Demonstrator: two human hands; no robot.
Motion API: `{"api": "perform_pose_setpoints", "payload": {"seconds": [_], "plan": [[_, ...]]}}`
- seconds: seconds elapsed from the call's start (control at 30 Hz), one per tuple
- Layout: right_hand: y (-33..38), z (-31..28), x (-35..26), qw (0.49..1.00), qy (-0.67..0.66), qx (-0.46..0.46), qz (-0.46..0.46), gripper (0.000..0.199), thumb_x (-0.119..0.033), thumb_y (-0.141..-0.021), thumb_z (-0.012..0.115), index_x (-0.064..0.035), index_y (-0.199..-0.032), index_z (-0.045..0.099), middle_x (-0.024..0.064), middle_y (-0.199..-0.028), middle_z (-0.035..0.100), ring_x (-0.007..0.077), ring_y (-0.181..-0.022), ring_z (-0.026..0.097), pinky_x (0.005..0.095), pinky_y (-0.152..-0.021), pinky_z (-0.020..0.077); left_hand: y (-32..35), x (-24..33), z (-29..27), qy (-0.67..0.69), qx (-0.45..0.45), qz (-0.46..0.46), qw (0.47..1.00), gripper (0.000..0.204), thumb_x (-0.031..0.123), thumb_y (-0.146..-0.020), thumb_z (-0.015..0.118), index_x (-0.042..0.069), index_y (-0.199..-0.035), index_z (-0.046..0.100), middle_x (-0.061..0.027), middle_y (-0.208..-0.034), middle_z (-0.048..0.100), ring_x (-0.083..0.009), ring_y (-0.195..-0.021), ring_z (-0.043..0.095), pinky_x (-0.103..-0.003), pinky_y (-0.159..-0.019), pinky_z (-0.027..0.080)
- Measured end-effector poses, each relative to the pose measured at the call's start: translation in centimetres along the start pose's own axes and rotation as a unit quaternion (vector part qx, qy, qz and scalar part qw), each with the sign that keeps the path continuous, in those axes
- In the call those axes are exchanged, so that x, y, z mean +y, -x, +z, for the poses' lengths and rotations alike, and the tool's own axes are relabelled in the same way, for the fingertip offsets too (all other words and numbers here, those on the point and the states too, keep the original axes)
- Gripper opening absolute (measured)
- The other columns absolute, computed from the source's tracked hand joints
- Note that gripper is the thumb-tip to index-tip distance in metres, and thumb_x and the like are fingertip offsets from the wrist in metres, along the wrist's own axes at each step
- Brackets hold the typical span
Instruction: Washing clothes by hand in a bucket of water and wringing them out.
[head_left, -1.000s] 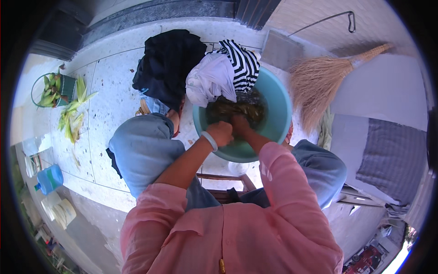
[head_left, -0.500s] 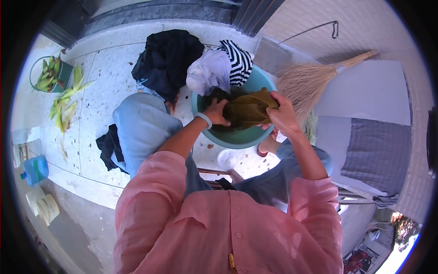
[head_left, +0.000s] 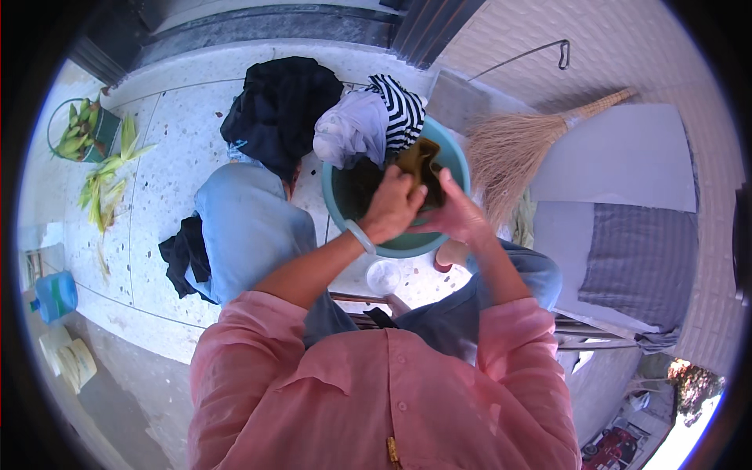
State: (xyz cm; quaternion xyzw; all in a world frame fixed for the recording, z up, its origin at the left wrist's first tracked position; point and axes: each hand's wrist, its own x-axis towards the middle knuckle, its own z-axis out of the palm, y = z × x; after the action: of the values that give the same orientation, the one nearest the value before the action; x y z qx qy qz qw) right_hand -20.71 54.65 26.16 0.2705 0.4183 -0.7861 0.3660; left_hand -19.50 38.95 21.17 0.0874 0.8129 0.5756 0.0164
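A wide, glossy olive-brown sheet of kelp stands partly out of the teal basin in front of me. My left hand, with a pale bangle at the wrist, is closed on the kelp's near part, fingers curled over it. Close beside it, my right hand grips the right side, thumb up and fingers underneath. The hands cover the kelp's lower part. Darker matter lies in the basin to the left, too shaded to make out. A lavender cloth and a black-and-white striped cloth hang over the far rim.
Black clothing lies beyond my left knee. A straw broom leans at the right, near a grey cloth on a pale board. A small clear bowl sits below the basin. Far left are a green bucket and corn husks.
Both hands have come closer together; the left moved right and nearer me, the right moved inward and down. The kelp, earlier stretched sideways between them, is now bunched and more upright.
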Motion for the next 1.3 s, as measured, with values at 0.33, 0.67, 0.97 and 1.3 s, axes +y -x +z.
{"api": "perform_pose_setpoints", "payload": {"seconds": [0.33,0.67,0.97,1.3], "plan": [[-5.6,-6.1,0.4,0.978,0.059,0.136,-0.148,0.031,-0.002,-0.069,0.064,-0.0019,-0.099,0.059,0.007,-0.084,0.062,0.0182,-0.074,0.06,0.0331,-0.067,0.0516,0.8,-2.0,0.8,0.33,-0.13,-0.367,0.86,0.051,0.044,-0.089,0.051,0.005,-0.123,0.045,-0.0186,-0.12,0.046,-0.0314,-0.108,0.051,-0.044,-0.083,0.047],[-2.1,6.5,7.9,0.876,0.301,0.086,-0.367,0.036,-0.018,-0.078,0.07,0.0052,-0.105,0.06,0.0132,-0.097,0.067,0.0214,-0.088,0.065,0.0318,-0.078,0.0508,2.4,-15.9,5.4,0.629,-0.088,-0.207,0.745,0.058,0.057,-0.09,0.04,0.011,-0.124,0.049,-0.0079,-0.12,0.055,-0.0218,-0.111,0.053,-0.04,-0.094,0.044],[-10.3,-6.8,3.1,0.808,0.345,0.313,-0.36,0.044,-0.032,-0.077,0.071,0.0015,-0.104,0.062,0.012,-0.095,0.067,0.0227,-0.087,0.065,0.0338,-0.078,0.0501,-1.1,-4.5,3.5,0.515,-0.013,-0.413,0.751,0.044,0.039,-0.093,0.048,0.0,-0.113,0.053,-0.011,-0.107,0.061,-0.0235,-0.091,0.062,-0.038,-0.081,0.05],[-1.6,-4.4,-5.3,0.963,-0.076,0.009,-0.257,0.049,-0.037,-0.085,0.059,-0.0021,-0.119,0.052,0.0135,-0.112,0.06,0.026,-0.099,0.058,0.038,-0.09,0.046,1.5,-7.0,-1.2,0.049,-0.277,-0.295,0.913,0.029,0.026,-0.087,0.06,-0.001,-0.098,0.065,-0.0068,-0.087,0.065,-0.0148,-0.076,0.06,-0.028,-0.072,0.046]]}}
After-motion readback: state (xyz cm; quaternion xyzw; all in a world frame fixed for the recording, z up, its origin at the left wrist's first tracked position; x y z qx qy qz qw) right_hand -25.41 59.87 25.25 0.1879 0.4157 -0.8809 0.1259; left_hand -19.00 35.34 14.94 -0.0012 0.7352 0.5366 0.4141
